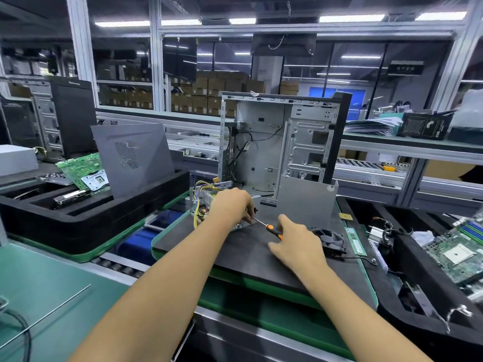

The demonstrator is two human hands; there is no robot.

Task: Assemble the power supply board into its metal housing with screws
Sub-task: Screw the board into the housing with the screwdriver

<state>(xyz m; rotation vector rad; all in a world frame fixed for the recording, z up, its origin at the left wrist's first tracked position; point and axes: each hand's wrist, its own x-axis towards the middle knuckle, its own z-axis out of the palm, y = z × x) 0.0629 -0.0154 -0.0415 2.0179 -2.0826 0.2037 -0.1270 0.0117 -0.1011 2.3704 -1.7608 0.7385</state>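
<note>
Two hands worked with a screwdriver (265,225) at the power supply housing (209,202) on a dark mat (251,252).

The left hand (231,205) covered most of the housing, and the screw was hidden; its fingers curled around the housing edge. The right hand (295,240) clenched the orange handle. From this grip the shaft pointed up-left toward the housing. Behind stood an open computer case (282,142) in a factory line.
</note>
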